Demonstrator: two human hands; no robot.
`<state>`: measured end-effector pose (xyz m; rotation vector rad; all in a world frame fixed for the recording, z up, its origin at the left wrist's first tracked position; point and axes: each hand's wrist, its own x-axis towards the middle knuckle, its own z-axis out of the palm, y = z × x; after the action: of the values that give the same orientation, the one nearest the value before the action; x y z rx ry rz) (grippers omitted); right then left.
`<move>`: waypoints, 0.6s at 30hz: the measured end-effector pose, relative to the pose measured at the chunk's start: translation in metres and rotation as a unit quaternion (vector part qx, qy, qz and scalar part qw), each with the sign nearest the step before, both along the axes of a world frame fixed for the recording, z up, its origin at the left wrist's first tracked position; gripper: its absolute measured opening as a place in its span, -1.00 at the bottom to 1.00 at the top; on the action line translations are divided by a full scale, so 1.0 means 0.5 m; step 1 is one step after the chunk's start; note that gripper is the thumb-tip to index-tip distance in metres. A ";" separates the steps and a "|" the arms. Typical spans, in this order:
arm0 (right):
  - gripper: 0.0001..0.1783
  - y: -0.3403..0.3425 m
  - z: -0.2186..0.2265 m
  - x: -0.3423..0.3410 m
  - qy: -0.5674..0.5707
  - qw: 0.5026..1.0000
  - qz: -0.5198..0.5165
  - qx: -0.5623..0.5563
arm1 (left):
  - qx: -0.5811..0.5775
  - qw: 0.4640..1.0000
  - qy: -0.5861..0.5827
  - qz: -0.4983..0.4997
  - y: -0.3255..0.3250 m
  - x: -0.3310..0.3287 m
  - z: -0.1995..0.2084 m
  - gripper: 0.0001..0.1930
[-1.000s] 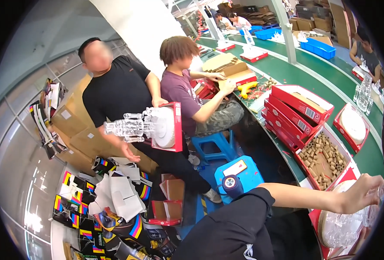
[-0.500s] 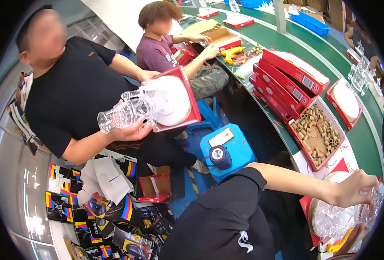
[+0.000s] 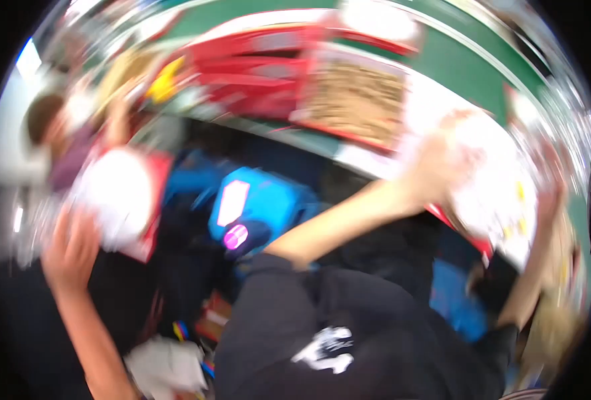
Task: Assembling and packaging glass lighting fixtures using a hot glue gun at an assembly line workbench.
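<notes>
A co-worker's hand (image 3: 71, 250) shows leftmost. A box of brown tubes (image 3: 359, 103) sits on the green table (image 3: 452, 67). The left hand (image 3: 435, 172) overlaps a white round piece (image 3: 485, 190); the right hand (image 3: 550, 193) is to its right. Blur hides whether either grips.

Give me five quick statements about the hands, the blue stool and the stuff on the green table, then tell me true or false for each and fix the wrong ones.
1. Both of the wearer's hands are left of the brown tubes. False: the left hand and right hand are right of the brown tubes.
2. A dark round device with a lit face sits on the blue stool. True.
3. The yellow tool lies on the floor. False: the yellow tool is near the left end of the stacked red trays.
4. A co-worker's hand is beside a white disc. True.
5. The picture is sharp throughout. False: motion blurs it.
</notes>
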<state>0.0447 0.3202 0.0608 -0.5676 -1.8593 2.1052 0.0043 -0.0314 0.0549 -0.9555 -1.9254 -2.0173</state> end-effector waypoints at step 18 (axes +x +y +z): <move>-0.19 -0.095 -0.042 -0.060 0.209 0.952 0.177 0.135 | -0.186 0.974 -0.123 -0.030 0.011 -0.009 -0.282 -0.50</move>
<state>0.0145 0.2725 0.0400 0.2779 -2.0437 1.9152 -0.0002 -0.0258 -0.0861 -0.8785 -2.5001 -1.9210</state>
